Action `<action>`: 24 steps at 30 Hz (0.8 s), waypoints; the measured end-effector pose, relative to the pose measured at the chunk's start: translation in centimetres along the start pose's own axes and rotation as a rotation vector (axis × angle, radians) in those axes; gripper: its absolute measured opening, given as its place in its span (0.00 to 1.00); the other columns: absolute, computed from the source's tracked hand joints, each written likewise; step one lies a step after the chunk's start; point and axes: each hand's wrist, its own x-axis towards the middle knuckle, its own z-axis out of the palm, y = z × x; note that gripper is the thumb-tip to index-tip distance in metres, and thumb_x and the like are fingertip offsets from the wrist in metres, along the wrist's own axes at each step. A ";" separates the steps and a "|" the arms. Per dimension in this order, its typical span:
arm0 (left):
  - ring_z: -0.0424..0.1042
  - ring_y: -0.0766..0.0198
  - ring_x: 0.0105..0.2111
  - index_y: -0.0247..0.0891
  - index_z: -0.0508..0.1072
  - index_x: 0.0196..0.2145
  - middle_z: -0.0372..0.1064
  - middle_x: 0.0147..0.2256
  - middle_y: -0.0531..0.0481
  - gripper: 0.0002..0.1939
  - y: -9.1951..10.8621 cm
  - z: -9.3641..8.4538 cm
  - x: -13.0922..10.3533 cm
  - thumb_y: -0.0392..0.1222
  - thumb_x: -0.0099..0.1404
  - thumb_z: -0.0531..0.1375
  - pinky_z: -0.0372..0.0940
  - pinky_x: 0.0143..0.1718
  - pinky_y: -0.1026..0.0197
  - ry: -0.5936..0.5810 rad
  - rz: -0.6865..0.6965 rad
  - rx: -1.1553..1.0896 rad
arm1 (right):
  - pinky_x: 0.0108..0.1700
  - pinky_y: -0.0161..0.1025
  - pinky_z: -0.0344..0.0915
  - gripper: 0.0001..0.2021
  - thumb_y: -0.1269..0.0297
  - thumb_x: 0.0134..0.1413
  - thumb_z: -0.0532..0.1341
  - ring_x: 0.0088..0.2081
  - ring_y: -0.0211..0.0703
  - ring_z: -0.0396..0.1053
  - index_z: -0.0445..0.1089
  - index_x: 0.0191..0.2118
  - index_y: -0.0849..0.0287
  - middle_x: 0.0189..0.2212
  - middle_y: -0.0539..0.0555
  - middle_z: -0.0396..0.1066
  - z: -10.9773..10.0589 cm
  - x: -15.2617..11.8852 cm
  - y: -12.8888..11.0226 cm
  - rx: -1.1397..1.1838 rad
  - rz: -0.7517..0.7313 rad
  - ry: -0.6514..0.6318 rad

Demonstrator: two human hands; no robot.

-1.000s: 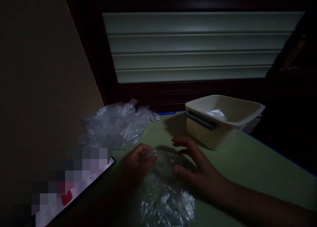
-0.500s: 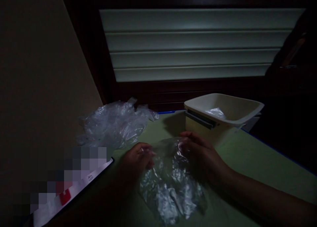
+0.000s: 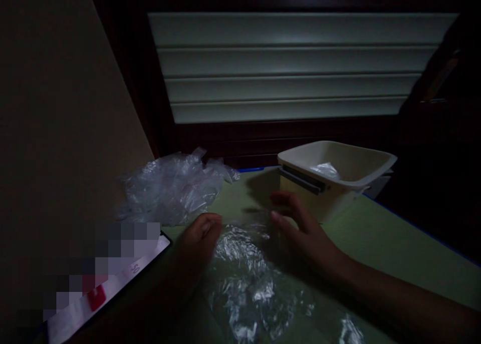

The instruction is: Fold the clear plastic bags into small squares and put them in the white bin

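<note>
A crumpled clear plastic bag [image 3: 248, 284] lies spread on the green tabletop in front of me, its shiny folds reaching toward the lower edge of the view. My left hand [image 3: 201, 239] is at the bag's upper left corner, fingers curled and pinched on its edge. Over the bag's upper right side is my right hand [image 3: 306, 234], with thumb and fingers apart and nothing visibly gripped. The film between the hands is blurred and nearly see-through, so its exact edge is hard to make out.
Clear plastic bags form a heap [image 3: 173, 189] at the back left. A cream bin [image 3: 338, 181] at the back right has clear plastic [image 3: 326, 170] inside. A lit phone [image 3: 112, 289] lies at lower left. Behind the green table [image 3: 391, 249] stands a slatted panel [image 3: 285, 63].
The bag has come down flatter and spread wider toward the lower right. My right hand's fingers have opened off its edge, while my left hand stays near the same place.
</note>
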 end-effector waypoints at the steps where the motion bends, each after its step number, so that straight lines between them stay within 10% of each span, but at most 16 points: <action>1: 0.61 0.67 0.15 0.38 0.70 0.29 0.63 0.18 0.58 0.08 -0.2 0.0 0.0 0.45 0.54 0.60 0.54 0.17 0.68 -0.018 0.032 0.035 | 0.53 0.52 0.56 0.25 0.55 0.46 0.63 0.51 0.54 0.60 0.60 0.50 0.54 0.51 0.59 0.62 0.0 -0.2 0.0 -0.126 -0.083 -0.058; 6: 0.63 0.65 0.19 0.38 0.70 0.35 0.61 0.21 0.57 0.10 -1.1 0.0 -0.1 0.40 0.53 0.59 0.60 0.22 0.64 -0.041 0.248 0.209 | 0.53 0.52 0.59 0.27 0.73 0.48 0.59 0.52 0.53 0.60 0.55 0.55 0.61 0.50 0.62 0.61 0.0 -0.5 1.1 -0.512 -0.294 -0.311; 13: 0.58 0.51 0.55 0.40 0.66 0.44 0.53 0.54 0.42 0.13 -0.9 -0.4 -0.9 0.32 0.60 0.56 0.57 0.54 0.47 0.156 0.750 0.505 | 0.52 0.53 0.60 0.25 0.75 0.49 0.57 0.51 0.53 0.61 0.55 0.55 0.63 0.48 0.64 0.62 -0.3 0.2 1.8 -0.544 -0.289 -0.271; 19: 0.64 0.56 0.53 0.37 0.65 0.50 0.65 0.52 0.41 0.17 0.0 -0.6 -2.6 0.29 0.64 0.50 0.65 0.51 0.53 -0.548 0.984 0.711 | 0.50 0.51 0.62 0.21 0.66 0.56 0.57 0.51 0.53 0.62 0.56 0.55 0.61 0.49 0.64 0.61 -0.4 -0.4 0.2 -0.598 -0.432 -0.193; 24: 0.59 0.49 0.57 0.31 0.64 0.54 0.61 0.56 0.35 0.21 -0.6 -0.7 -2.6 0.40 0.64 0.55 0.59 0.56 0.45 -0.580 0.833 0.841 | 0.38 0.44 0.66 0.18 0.57 0.56 0.58 0.37 0.49 0.68 0.63 0.49 0.61 0.39 0.59 0.67 -1.5 -0.2 -1.5 -0.682 -0.428 -0.462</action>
